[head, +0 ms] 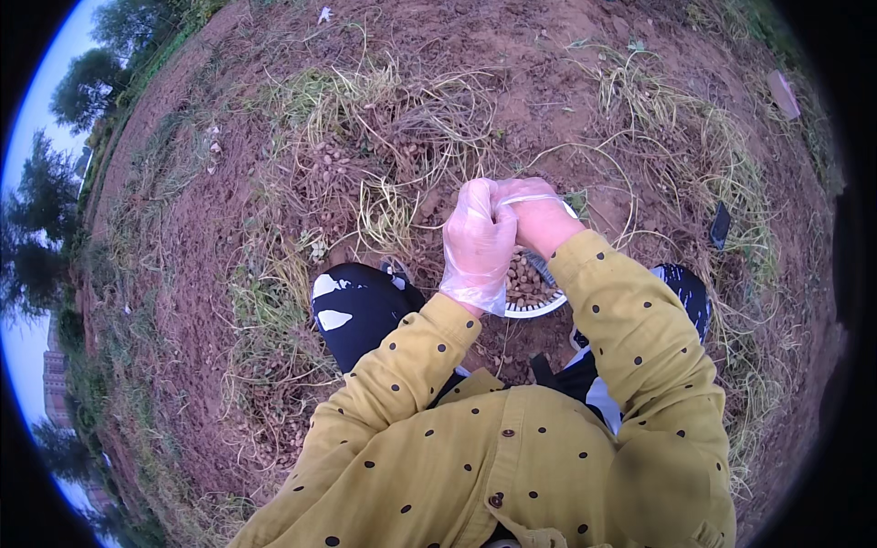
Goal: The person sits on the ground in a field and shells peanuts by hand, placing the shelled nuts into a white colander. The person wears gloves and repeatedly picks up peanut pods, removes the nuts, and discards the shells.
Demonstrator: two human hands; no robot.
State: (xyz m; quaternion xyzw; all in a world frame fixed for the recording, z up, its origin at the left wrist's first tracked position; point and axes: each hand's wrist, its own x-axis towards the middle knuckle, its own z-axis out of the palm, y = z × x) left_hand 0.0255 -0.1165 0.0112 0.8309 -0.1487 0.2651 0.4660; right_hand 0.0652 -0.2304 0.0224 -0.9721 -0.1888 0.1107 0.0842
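Observation:
My left hand (477,236), in a thin clear plastic glove reaching to the wrist, is curled with its thumb up. It meets my right hand (538,205), whose fingers are bent inward. Clear film covers the fingers and knuckles of the right hand; its wrist is bare. What lies between the fingers is hidden. Both hands are above a white plastic basket (529,312) with a slotted rim, partly covered by my hands and forearm. Unshelled peanuts (526,281) lie in the basket, which stands on the soil between my knees.
Pulled peanut plants (418,130) with pods lie ahead of me, and more vines (685,130) stretch along the right. A dark phone-like object (720,225) rests on the right-hand vines. Another pile of peanut plants (274,411) lies beside me on the left.

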